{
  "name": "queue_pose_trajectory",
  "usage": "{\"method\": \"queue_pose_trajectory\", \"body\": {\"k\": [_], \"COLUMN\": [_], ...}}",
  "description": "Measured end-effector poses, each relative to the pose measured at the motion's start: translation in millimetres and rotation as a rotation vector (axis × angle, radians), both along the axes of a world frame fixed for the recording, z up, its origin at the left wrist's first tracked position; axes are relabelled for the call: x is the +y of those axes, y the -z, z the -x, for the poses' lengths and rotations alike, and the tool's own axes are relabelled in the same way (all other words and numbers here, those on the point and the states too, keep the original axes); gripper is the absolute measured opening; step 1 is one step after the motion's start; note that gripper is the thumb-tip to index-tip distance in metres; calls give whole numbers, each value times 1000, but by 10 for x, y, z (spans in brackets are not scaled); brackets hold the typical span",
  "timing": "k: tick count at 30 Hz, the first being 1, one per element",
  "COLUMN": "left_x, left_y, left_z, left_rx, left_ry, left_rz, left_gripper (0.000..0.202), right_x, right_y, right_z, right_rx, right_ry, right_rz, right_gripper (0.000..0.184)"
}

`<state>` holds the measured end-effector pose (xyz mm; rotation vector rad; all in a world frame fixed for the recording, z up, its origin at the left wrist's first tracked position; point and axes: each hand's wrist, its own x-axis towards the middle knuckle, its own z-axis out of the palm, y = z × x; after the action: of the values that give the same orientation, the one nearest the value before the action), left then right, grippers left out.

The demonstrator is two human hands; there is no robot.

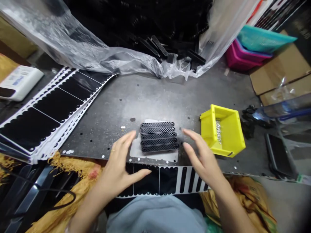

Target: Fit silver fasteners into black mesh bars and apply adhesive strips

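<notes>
Several black perforated mesh strips (159, 137) lie side by side on a white backing sheet (155, 155), in the middle of a grey metal work surface (155, 103). My left hand (119, 168) is open just left of the strips, and my right hand (201, 158) is open just right of them. Neither hand holds anything, and the fingertips stop close to the strip ends without visibly touching. A white-backed strip of black adhesive pads (162, 180) runs along the near edge, partly under my hands.
A yellow plastic bin (222, 131) holding small metal pieces stands right of my right hand. Stacked sheets of black pads (53, 110) fill the left side. A clear plastic bag (155, 55) of black parts lies at the back, with pink and teal bins (250, 48) and cardboard at back right.
</notes>
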<state>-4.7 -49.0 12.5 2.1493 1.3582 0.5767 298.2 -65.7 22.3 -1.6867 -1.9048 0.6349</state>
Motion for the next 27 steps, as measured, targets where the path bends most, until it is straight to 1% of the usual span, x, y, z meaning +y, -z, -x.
{"method": "queue_pose_trajectory", "body": {"k": [1, 2, 3, 5, 7, 8, 10, 12, 14, 15, 17, 18, 20, 21, 22, 24, 26, 27], "left_x": [-94, -192, -288, -466, -609, -663, -730, -739, -692, -652, -552, -497, -393, -346, -305, -246, -223, -228], "left_y": [-21, -25, -13, 35, 79, 92, 94, 71, 29, 4, -44, -58, -43, -9, 41, 171, 289, 321], "left_z": [85, 149, 188, 199, 157, 129, 78, 33, -7, -21, -19, 3, 93, 155, 220, 338, 408, 424], "left_rx": [7, 37, 73, 107, 35, -23, -123, -165, -147, -110, 48, 167, 388, 451, 475, 429, 396, 397], "left_ry": [6, -5, -24, -83, -117, -111, -63, 5, 57, 71, 55, 18, -103, -163, -211, -238, -244, -254], "left_rz": [3, -12, -36, -105, -146, -136, -82, -21, 52, 110, 278, 372, 514, 560, 590, 629, 635, 618], "left_gripper": [72, 53, 40, 29, 21, 19, 20, 26, 30, 32, 38, 43, 54, 58, 63, 63, 52, 46], "right_x": [-133, -275, -417, -674, -861, -924, -997, -1023, -1034, -1043, -1075, -1094, -1127, -1136, -1140, -1132, -1117, -1111], "right_y": [-44, -68, -72, -50, -61, -100, -250, -446, -602, -646, -667, -653, -608, -590, -577, -569, -570, -567], "right_z": [-119, -230, -322, -424, -417, -387, -311, -248, -220, -221, -241, -254, -263, -252, -230, -161, -89, -63], "right_rx": [-36, -81, -123, -167, -126, -79, 33, 142, 211, 223, 202, 178, 137, 129, 130, 143, 154, 155], "right_ry": [-1, -24, -64, -145, -211, -256, -399, -577, -697, -717, -672, -629, -581, -592, -627, -700, -712, -704], "right_rz": [9, 38, 70, 110, 95, 93, 136, 225, 318, 345, 365, 359, 335, 321, 308, 281, 256, 247], "right_gripper": [37, 28, 23, 20, 14, 13, 14, 14, 15, 16, 15, 15, 15, 15, 15, 14, 12, 12]}}
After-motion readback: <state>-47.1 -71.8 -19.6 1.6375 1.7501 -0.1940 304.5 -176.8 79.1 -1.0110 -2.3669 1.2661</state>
